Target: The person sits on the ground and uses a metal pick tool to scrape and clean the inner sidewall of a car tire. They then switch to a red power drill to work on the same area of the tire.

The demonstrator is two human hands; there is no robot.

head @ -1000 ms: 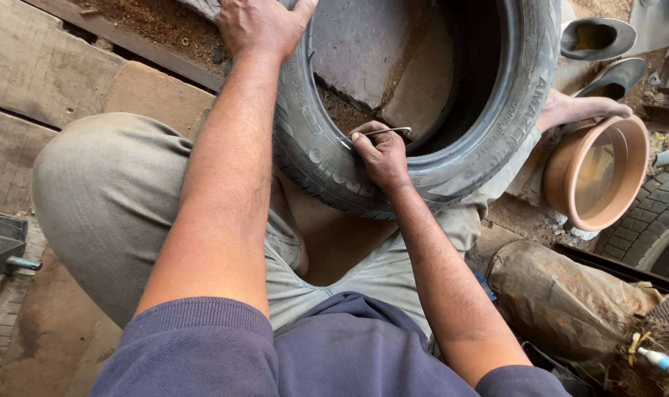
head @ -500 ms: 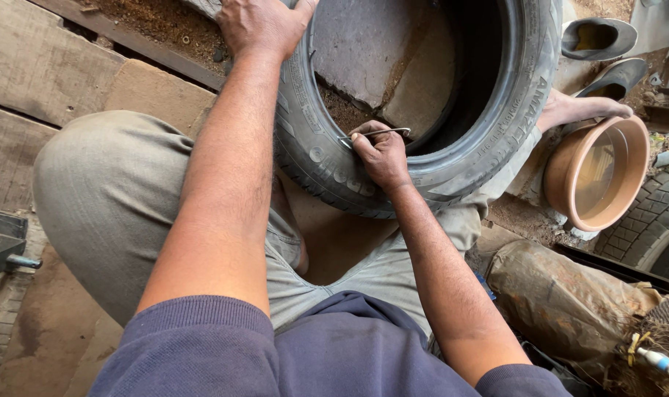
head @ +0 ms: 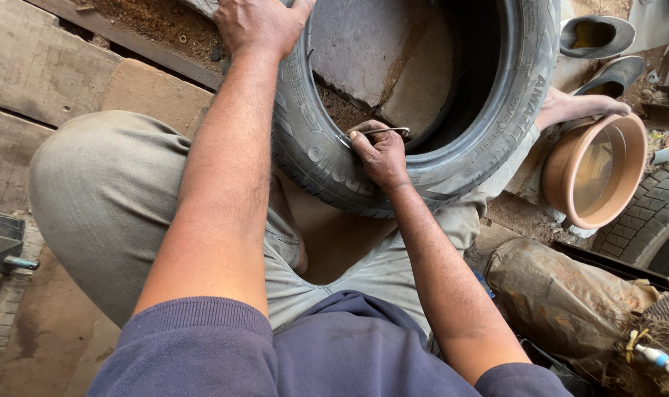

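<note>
Gripping a thin metal tool [head: 382, 132] against the inner sidewall of a black tyre [head: 452, 165] propped on the lap, the right hand [head: 378, 154] stays closed as before, while the left hand [head: 261, 26] clasps the tread at eleven o'clock.

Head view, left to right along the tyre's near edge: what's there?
Left hand on the tyre's tread → tyre → right hand holding a thin metal tool at the sidewall → bare foot → brown clay bowl.
</note>
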